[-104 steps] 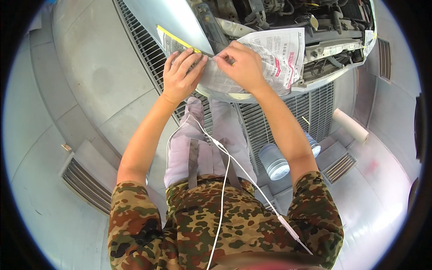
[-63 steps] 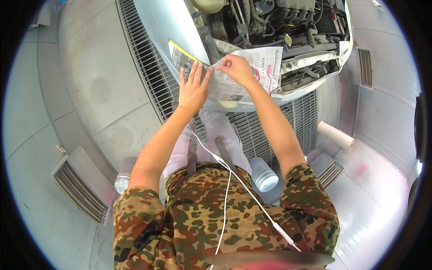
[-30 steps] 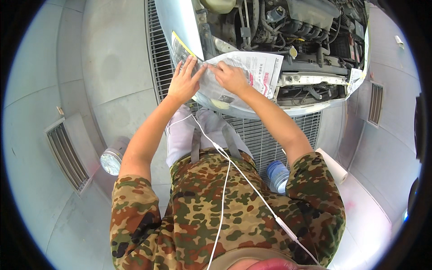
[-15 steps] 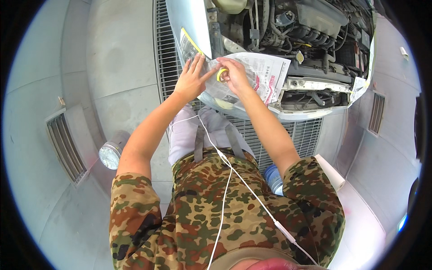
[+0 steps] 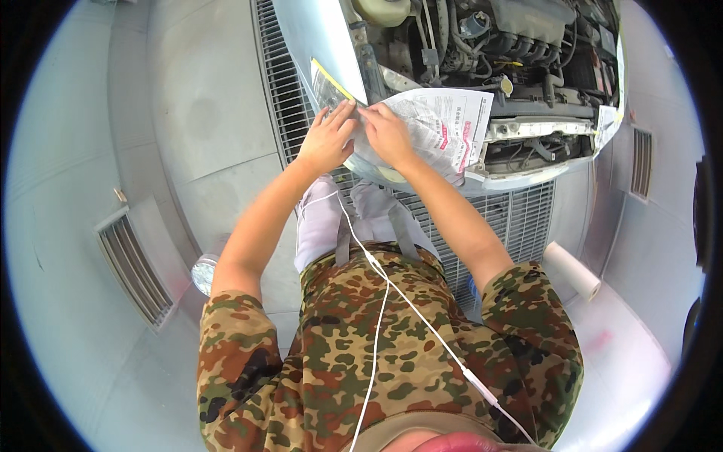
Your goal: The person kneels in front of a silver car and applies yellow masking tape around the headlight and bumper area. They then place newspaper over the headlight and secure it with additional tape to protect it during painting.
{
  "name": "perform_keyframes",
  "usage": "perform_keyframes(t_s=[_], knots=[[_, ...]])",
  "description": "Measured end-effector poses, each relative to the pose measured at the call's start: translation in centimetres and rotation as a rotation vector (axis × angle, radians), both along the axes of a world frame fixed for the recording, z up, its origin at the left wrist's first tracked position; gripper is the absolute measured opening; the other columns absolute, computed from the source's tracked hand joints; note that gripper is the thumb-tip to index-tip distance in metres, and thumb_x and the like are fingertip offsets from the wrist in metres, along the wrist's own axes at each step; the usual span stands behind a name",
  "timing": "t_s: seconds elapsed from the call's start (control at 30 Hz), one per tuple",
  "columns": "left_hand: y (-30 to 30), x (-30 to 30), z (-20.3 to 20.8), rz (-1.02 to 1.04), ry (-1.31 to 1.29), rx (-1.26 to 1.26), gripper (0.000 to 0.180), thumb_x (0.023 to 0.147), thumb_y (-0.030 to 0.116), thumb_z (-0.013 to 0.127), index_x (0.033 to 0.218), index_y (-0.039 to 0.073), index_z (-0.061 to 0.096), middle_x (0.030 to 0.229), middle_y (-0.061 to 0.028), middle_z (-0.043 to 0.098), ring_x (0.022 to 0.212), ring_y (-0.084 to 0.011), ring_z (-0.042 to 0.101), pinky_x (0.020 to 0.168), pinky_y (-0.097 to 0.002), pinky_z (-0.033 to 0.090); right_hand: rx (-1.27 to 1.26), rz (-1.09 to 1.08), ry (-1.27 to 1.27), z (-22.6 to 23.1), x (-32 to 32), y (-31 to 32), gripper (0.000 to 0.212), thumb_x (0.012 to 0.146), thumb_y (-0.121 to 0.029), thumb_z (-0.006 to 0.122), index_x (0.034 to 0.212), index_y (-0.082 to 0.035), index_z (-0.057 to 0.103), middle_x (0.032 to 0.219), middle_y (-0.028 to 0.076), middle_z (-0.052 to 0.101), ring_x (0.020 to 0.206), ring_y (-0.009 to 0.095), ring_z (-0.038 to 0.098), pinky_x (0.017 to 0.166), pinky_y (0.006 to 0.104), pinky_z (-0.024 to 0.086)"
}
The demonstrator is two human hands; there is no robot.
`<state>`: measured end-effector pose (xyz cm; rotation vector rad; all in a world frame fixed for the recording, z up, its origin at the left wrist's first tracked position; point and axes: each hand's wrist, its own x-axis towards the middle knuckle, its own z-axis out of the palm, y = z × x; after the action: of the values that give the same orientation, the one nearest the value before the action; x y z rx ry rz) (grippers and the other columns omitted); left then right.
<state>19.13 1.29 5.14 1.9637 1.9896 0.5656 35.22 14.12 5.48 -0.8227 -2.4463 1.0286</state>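
Both hands work at the front corner of a light-coloured car, where printed newspaper sheets (image 5: 452, 124) cover the bodywork. A yellow strip of masking tape (image 5: 331, 77) runs along the fender edge (image 5: 316, 30). My left hand (image 5: 329, 139) lies on the paper with fingers apart, its fingertips touching the near end of the strip. Close beside it, my right hand (image 5: 389, 137) has its fingers bent together, the index tip by the tape's end. Whatever is under its palm is hidden, and the yellow tape roll does not show.
The engine bay (image 5: 497, 60) lies exposed beyond the paper. Floor grating (image 5: 282, 83) runs beside and under the car. A white paper roll (image 5: 572, 270) is at the right, a can (image 5: 203, 273) at the left. A white cable (image 5: 376, 265) hangs down my front.
My right hand has moved closer to the strip's end, and the tape roll it held has gone from sight. My left fingers have shifted onto the strip's near end. The whole view has shifted slightly.
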Motion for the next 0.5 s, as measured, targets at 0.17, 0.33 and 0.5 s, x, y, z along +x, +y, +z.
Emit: perform_keyframes(t_s=[0.17, 0.33, 0.5], knots=[[0.6, 1.3, -0.8, 0.244, -0.448, 0.148, 0.026, 0.092, 0.01, 0.072, 0.117, 0.003, 0.067, 0.134, -0.0146, 0.07, 0.121, -0.0316, 0.068, 0.101, -0.0439, 0.054, -0.355, -0.131, -0.03, -1.0, 0.3, 1.8, 0.028, 0.095, -0.009, 0.066, 0.118, -0.009, 0.081, 0.1, 0.012, 0.074, 0.085, 0.023, 0.071, 0.078, 0.0356, 0.055], [-0.5, 4.8, -1.0, 0.784, -1.694, -0.385, 0.031, 0.108, 0.022, 0.059, 0.124, -0.003, 0.066, 0.115, -0.0117, 0.074, 0.099, -0.021, 0.074, 0.091, -0.0345, 0.058, -0.594, -0.261, 0.015, -1.9, 0.0, 2.8, 0.028, 0.096, -0.015, 0.061, 0.111, -0.006, 0.083, 0.096, 0.011, 0.08, 0.079, 0.019, 0.071, 0.075, 0.0331, 0.055], [-0.5, 6.9, 0.2, 0.781, -1.994, -0.536, 0.04, 0.112, 0.031, 0.056, 0.13, -0.003, 0.063, 0.119, -0.013, 0.072, 0.106, -0.0232, 0.072, 0.096, -0.0352, 0.058, -0.983, -0.471, 0.142, -0.9, 0.3, 2.6, 0.029, 0.098, -0.011, 0.059, 0.115, -0.002, 0.08, 0.097, 0.005, 0.079, 0.06, 0.003, 0.05, 0.053, 0.0218, 0.037]])
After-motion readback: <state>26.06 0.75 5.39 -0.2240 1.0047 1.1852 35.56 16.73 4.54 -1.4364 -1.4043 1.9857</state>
